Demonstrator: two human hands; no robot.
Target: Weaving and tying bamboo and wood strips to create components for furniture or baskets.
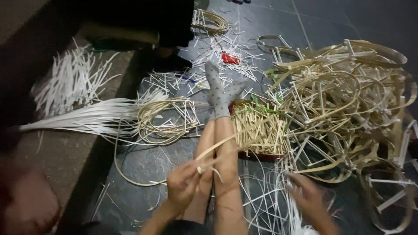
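the left hand (183, 185) pinches one end of a long, flat, pale yellow bamboo strip (230, 139), thin and slightly bowed, which slants up to the right over the bare legs toward a red tray (261, 155) of short sticks; the right hand (310, 196) is blurred, fingers loosely spread over white slivers (265, 204) on the dark floor, gripping nothing

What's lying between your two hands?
In the head view, the person's bare legs lie between the left hand and right hand.
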